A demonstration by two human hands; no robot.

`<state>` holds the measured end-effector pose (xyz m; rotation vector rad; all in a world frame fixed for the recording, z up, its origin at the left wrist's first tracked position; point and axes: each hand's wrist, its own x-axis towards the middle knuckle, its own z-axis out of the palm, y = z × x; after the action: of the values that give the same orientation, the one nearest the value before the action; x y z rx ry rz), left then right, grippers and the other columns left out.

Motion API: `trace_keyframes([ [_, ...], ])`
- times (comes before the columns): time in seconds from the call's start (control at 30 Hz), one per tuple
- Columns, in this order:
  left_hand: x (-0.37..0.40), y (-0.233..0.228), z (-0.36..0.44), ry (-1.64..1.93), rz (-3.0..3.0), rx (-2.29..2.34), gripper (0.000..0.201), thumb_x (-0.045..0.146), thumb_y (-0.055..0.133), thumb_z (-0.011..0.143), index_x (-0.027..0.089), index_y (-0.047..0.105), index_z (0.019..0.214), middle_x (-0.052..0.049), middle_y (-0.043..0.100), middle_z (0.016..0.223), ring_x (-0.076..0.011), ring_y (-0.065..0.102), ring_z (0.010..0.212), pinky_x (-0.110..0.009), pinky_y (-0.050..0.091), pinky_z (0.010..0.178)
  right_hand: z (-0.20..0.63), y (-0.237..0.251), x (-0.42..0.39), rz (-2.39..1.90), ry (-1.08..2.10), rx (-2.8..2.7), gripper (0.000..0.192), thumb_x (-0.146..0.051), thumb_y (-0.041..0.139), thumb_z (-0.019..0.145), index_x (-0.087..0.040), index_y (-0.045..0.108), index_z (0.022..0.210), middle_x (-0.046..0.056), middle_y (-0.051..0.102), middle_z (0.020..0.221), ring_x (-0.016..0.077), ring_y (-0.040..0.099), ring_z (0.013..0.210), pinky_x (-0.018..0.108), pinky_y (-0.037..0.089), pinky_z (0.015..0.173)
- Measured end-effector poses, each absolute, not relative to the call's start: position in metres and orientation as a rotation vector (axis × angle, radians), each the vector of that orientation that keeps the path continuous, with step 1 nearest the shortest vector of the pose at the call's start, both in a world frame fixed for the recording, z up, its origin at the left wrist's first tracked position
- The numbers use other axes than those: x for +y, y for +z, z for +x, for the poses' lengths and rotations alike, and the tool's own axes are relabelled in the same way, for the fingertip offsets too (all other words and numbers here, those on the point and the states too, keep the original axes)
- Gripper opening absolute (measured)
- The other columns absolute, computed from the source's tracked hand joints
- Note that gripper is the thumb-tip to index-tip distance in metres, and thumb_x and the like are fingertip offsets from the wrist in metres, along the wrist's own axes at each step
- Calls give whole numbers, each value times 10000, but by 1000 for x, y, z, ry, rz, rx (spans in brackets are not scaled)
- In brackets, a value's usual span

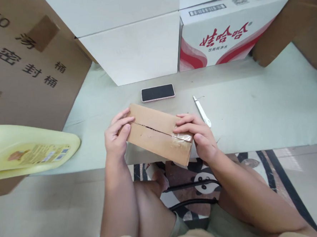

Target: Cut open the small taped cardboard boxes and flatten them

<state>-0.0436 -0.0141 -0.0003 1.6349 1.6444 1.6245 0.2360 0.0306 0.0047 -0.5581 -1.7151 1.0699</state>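
Between my two hands is a small brown cardboard box (154, 138), held tilted over the front edge of the pale surface. A dark seam runs along its upper face, and clear tape shows at its right end. My left hand (118, 132) grips the left end, with the thumb and fingers on the cardboard. At the taped right end, my right hand (197, 135) is closed round the corner, two fingers lying on top. Just beyond my right hand lies a white utility knife (202, 112). A dark-screened phone (158, 93) rests behind the box.
White cartons (132, 52) and a red-and-white water carton (219, 40) stand along the back. On the left are a large brown carton (37, 75) and a yellow plastic bottle (38, 154). Below, a panda-patterned mat (254, 171) covers part of the floor.
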Motion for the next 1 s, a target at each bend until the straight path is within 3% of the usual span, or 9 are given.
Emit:
trace_keyframes([
  [0.07,-16,-1,-44,1638,1628,1656,189,392,692,886,261,813,949,-58,740,1235,-278,658,1211,-482,457,1126,236,1,30,-620,1065,-1732,424,-558,467,977,-256,764,993,96,661,1105,298,621,1159,522,456,1110],
  [0.23,-16,-5,-45,1754,1527,1668,169,314,673,864,269,822,930,-49,758,1186,-276,670,1184,-484,475,1104,232,-23,35,-813,1183,-1504,475,-608,461,944,-295,558,1288,87,606,1286,289,590,1220,489,493,1049],
  [0.43,-12,-5,-51,1961,1243,1738,186,225,611,759,232,791,804,-55,775,1079,-277,695,1116,-476,489,1073,228,-46,55,-1282,1339,-1261,393,-554,416,901,-265,547,1134,74,620,1178,229,638,1024,426,528,922],
  [0.53,-7,-6,-56,2040,1073,1803,196,232,570,719,213,760,766,-64,775,1020,-271,696,1095,-464,500,1052,227,-45,55,-1199,1490,-1310,441,-604,443,899,-253,568,1135,75,652,1154,226,654,972,429,537,921],
  [0.6,-4,-7,-57,2111,971,1771,190,247,563,719,205,745,755,-66,772,989,-266,695,1084,-452,504,1043,225,-42,51,-988,1556,-1405,542,-675,430,911,-244,586,1202,98,666,1240,257,650,1096,458,514,1009],
  [0.7,-1,-7,-53,2106,784,1682,165,324,602,755,209,720,749,-51,762,923,-253,705,1030,-410,539,979,224,-33,42,-718,1484,-1495,701,-741,385,926,-286,477,1452,94,552,1502,279,528,1375,490,429,1152],
  [0.8,1,-4,-38,1888,698,1586,271,484,665,782,227,722,845,-40,758,912,-255,715,988,-375,581,864,226,-22,36,-605,1349,-1659,721,-722,370,958,-342,357,1571,40,358,1668,260,321,1547,501,294,1256],
  [0.9,1,-4,-22,1721,658,1502,473,675,636,767,229,731,892,-67,764,916,-292,727,980,-397,605,800,230,-15,34,-585,1224,-1862,711,-674,449,970,-344,351,1591,28,194,1731,265,166,1602,506,201,1288],
  [1.0,-4,-12,-19,1597,688,1452,707,880,531,707,221,738,861,-120,765,890,-355,722,1044,-464,613,832,232,-14,35,-572,1171,-1904,706,-598,524,978,-364,310,1609,39,125,1744,261,139,1608,510,195,1287],
])
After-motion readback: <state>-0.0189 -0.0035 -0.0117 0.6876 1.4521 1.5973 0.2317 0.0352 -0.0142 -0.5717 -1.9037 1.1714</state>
